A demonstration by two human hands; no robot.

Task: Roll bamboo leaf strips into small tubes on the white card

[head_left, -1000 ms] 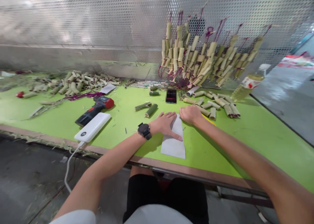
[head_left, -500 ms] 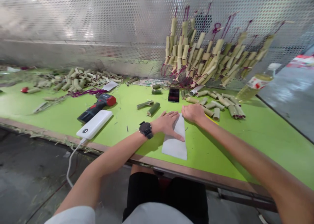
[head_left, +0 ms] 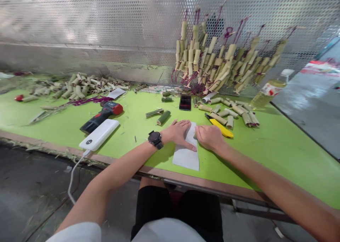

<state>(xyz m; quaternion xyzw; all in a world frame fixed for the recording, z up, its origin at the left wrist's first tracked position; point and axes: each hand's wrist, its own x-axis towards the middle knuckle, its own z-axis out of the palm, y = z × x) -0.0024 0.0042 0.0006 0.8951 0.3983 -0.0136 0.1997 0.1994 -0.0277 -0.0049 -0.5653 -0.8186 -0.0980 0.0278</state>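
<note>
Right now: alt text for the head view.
A person's left hand flat on a white sheet, right hand curled at the sheet's right edge, on a green table. A yellow tool lies beyond the right hand; a drill lies left, many bamboo pieces farther back.

1 white sheet (head_left: 186, 157) lies flat on the tabletop (head_left: 265, 153).

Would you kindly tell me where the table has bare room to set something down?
The widest bare patch of table lies between the right forearm, the bamboo pieces and the table's right edge. A smaller one, with scraps, lies between the power bank and the watch. The back is crowded with hanging bamboo and a heap.
</note>
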